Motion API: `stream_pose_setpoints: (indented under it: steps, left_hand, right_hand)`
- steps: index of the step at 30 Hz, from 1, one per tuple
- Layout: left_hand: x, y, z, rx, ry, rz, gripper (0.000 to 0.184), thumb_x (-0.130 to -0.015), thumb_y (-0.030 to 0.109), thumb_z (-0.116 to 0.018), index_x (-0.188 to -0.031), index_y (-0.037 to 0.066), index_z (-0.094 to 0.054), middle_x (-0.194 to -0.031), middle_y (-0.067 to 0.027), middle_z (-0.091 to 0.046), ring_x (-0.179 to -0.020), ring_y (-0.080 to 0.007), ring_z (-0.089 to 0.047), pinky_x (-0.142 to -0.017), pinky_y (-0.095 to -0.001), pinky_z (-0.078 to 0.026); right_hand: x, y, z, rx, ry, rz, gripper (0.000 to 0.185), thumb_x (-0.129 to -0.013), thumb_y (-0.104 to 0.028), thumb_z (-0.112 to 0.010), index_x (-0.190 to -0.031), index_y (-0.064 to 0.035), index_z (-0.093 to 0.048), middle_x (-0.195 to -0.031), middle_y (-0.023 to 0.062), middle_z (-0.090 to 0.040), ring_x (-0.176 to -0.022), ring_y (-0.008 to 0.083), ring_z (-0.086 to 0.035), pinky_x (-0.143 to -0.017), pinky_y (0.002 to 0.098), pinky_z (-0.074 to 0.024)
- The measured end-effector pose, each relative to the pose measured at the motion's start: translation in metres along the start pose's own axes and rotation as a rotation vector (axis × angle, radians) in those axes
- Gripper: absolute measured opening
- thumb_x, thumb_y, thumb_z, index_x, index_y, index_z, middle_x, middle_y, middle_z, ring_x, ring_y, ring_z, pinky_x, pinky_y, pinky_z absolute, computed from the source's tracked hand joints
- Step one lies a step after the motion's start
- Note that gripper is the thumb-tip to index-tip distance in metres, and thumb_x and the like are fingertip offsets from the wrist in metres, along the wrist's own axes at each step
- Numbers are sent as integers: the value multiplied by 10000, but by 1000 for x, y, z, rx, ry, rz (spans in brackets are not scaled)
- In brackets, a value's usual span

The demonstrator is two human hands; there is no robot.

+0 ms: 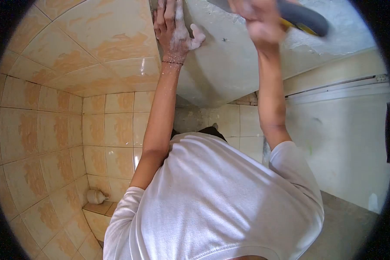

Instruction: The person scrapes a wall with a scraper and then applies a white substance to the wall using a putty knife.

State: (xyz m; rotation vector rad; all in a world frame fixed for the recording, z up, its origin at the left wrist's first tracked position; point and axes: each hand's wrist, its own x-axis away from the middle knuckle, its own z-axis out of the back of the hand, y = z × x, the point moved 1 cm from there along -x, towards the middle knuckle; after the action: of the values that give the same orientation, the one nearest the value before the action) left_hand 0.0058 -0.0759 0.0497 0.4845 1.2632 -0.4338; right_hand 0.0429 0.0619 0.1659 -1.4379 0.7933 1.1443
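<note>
My left hand [175, 30], coated in white powder, lies against the pale grey wall surface [221, 56] beside the tiled edge. Its thumb is spread away from the fingers, and it holds nothing. My right hand [262, 21] is closed around a tool with a dark grey and yellow handle [305, 19]. Motion smears this hand and the tool. A dark part of the tool juts out on the other side of the hand, but its working end is cut off by the top of the view. A small dark mark [225, 39] shows on the surface between my hands.
Cream and orange tiles [26, 134] cover the walls at left. A small whitish round object [96, 196] sits on a tiled ledge [100, 207] at lower left. A pale panel [338, 143] stands at right, below a rail [333, 86].
</note>
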Motion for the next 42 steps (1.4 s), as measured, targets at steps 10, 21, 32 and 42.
stream_pose_setpoints:
  steps: [10,21,32,42]
  left_hand:
    - [8,3,-7,57,89,3,725,-755,335,-479,-1385,-10,-379,-1439,-144,-375,-1287,-394,-350,-1046,-502,-309]
    - [6,-1,-6,91,48,20,732,-750,306,-469,-1405,-1,-364,-1460,-135,-358,-1293,-389,-357,-1070,-476,-289]
    - [5,1,-7,51,33,64,736,-701,325,-493,-1361,2,-440,-1449,-89,-393,-1294,-311,-362,-1065,-443,-301]
    - [5,-2,-13,2,30,32,741,-727,359,-495,-1370,-2,-422,-1460,-117,-369,-1289,-342,-349,-1059,-469,-293]
  right_hand:
    - [-1,10,8,-171,-11,-147,313,-987,-130,-422,-676,-105,-408,-547,-38,-301,-448,65,-276,-427,252,-259]
    - [-18,-20,-10,-151,36,-422,420,-964,-162,-401,-556,-121,-308,-477,-36,-212,-401,92,-177,-441,289,-194]
    - [-15,-46,-1,-81,-28,-247,178,-872,-154,-657,-802,6,-692,-632,15,-602,-525,61,-504,-481,215,-396]
    - [-5,-32,4,383,-99,-86,59,-769,-97,-721,-814,-58,-726,-582,31,-591,-460,132,-519,-454,245,-391]
